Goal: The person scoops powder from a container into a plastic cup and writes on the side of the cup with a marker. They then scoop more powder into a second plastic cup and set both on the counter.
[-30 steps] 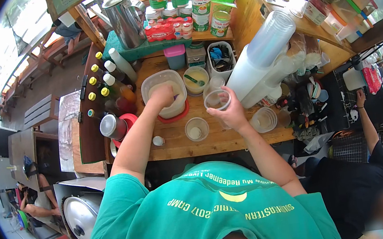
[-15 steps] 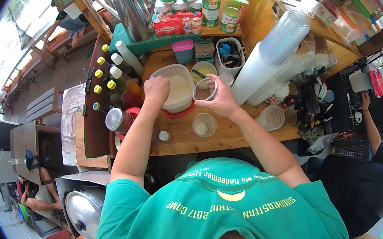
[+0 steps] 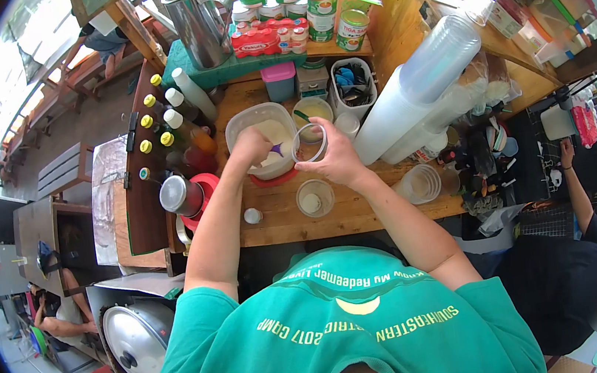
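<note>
My left hand is closed on a small purple scoop inside a clear plastic tub of cream-white powder. Only part of the scoop shows past my fingers. Just right of the tub, my right hand grips a clear plastic cup by its side, tilted toward the tub. Another clear cup stands on the wooden counter below, with something white at its bottom. Behind the held cup is a round container with a green-handled spoon in it.
Bottles with yellow and white caps line the left side. Tall stacks of clear cups lean at the right. Cans, Yakult packs and a metal pitcher stand behind. A co-worker's arm reaches at far right.
My left hand has shifted slightly right and down within the tub, and the purple scoop has come into sight. The cup in my right hand stays close to the tub's right side.
</note>
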`<control>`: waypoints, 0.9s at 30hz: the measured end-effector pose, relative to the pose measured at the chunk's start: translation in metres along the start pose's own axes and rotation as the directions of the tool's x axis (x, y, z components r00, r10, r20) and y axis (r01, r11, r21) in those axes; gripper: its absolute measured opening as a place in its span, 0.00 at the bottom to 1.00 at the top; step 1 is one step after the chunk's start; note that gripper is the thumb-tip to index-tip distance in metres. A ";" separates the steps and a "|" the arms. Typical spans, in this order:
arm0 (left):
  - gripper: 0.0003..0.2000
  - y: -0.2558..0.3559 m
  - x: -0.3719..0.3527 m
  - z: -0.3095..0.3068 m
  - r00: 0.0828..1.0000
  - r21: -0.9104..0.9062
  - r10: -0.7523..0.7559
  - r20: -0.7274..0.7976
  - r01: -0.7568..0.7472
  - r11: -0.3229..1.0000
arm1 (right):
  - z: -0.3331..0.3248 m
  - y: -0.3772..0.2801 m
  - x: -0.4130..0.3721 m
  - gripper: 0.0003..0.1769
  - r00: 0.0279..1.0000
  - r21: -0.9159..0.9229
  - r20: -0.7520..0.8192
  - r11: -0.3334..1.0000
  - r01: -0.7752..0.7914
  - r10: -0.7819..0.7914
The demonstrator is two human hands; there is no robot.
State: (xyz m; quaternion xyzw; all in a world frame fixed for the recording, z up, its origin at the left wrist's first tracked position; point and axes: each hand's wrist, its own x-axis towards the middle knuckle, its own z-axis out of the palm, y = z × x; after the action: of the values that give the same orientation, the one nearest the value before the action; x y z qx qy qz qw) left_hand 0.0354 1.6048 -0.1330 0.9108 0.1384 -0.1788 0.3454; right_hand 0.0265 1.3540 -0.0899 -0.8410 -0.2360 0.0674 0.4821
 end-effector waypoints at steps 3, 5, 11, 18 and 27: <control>0.11 0.006 -0.026 -0.026 0.998 -0.189 -0.064 0.007 0.064 0.980 | 0.001 -0.005 0.002 0.59 0.999 -0.026 0.021 0.999 -0.028 0.028; 0.11 0.001 -0.039 -0.035 0.991 -0.319 -0.121 -0.062 0.096 0.943 | 0.003 -0.010 0.004 0.59 0.998 -0.037 0.030 0.998 -0.052 0.053; 0.10 0.020 -0.100 -0.044 0.968 -0.440 0.091 -0.235 -0.189 0.878 | 0.015 -0.008 0.013 0.58 0.995 0.037 0.073 0.997 -0.067 0.064; 0.09 0.040 -0.116 -0.001 0.553 0.191 0.597 -0.581 -0.620 0.761 | 0.022 -0.002 0.013 0.58 1.000 0.092 0.006 0.996 0.006 -0.007; 0.09 0.003 -0.004 0.019 0.825 0.542 0.481 -0.296 -0.269 0.796 | -0.036 0.000 0.000 0.57 0.995 0.182 -0.052 0.980 -0.076 0.087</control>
State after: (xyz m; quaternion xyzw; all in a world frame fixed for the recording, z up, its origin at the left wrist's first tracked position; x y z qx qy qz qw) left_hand 0.0285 1.5890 -0.1423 0.9923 -0.0272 0.0665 0.1009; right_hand 0.0385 1.3258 -0.0714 -0.8048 -0.1799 0.0829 0.5596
